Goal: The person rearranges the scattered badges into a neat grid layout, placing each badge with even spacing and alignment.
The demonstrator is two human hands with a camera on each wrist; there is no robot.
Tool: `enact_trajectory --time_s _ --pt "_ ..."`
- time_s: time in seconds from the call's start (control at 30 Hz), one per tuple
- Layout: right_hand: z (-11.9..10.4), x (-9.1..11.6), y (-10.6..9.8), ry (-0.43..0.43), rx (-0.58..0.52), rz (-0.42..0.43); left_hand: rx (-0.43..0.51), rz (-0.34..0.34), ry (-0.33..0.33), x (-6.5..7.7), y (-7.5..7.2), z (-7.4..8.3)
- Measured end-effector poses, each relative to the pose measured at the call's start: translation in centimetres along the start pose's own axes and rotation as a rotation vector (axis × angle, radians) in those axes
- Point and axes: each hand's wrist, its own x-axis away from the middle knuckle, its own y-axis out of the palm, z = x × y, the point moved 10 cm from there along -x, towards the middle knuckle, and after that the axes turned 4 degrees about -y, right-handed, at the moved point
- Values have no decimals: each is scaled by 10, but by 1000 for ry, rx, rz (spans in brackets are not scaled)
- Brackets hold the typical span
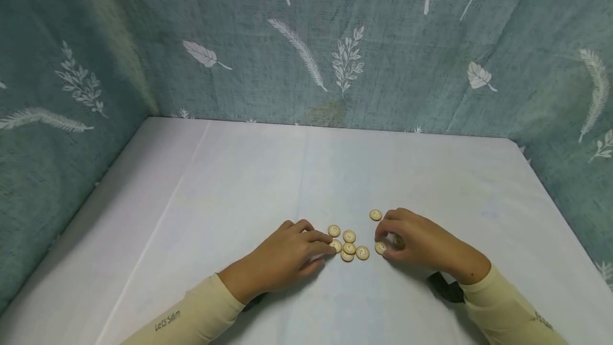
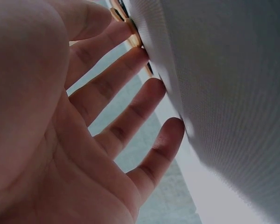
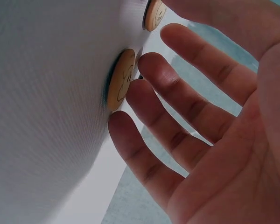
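Several round wooden buttons lie in a loose cluster on the white table. My left hand [image 1: 292, 252] comes in from the left, and its fingertips rest on the cluster's leftmost button [image 1: 337, 245]. In the left wrist view, the left fingers [image 2: 137, 109] are extended, their tips at the cloth. My right hand [image 1: 421, 238] is to the right of the cluster, fingers bent slightly and reaching down. One button [image 1: 380, 247] lies between its thumb and index finger. Another button [image 3: 121, 80] sits by the ring and little fingertips in the right wrist view.
A single button [image 1: 375, 215] lies behind the right hand's fingers. Near the middle, one button [image 1: 349, 248] overlaps another button [image 1: 347, 257]. A white cloth covers the table [image 1: 230, 174], and a green leaf-patterned curtain [image 1: 249, 57] hangs around its back and sides.
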Motion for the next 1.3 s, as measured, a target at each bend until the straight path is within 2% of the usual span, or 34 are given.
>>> enact_trajectory --time_s 0.27,0.47,0.67,0.83,1.07,1.3 --pt "0 -3 1 12 9 -22 4 -12 -4 -1 2 -2" --pt "-2 -3 -3 -26 40 17 -7 3 1 -1 -1 -2" --pt "-1 -2 0 -23 39 2 10 -10 -1 0 2 -1" --pt "-2 -2 -1 -29 49 22 5 8 2 -1 0 -1" --pt "-2 -1 4 -24 9 1 19 -16 -2 1 5 -1" --pt "-2 -2 1 -32 38 32 12 14 0 0 1 -1"
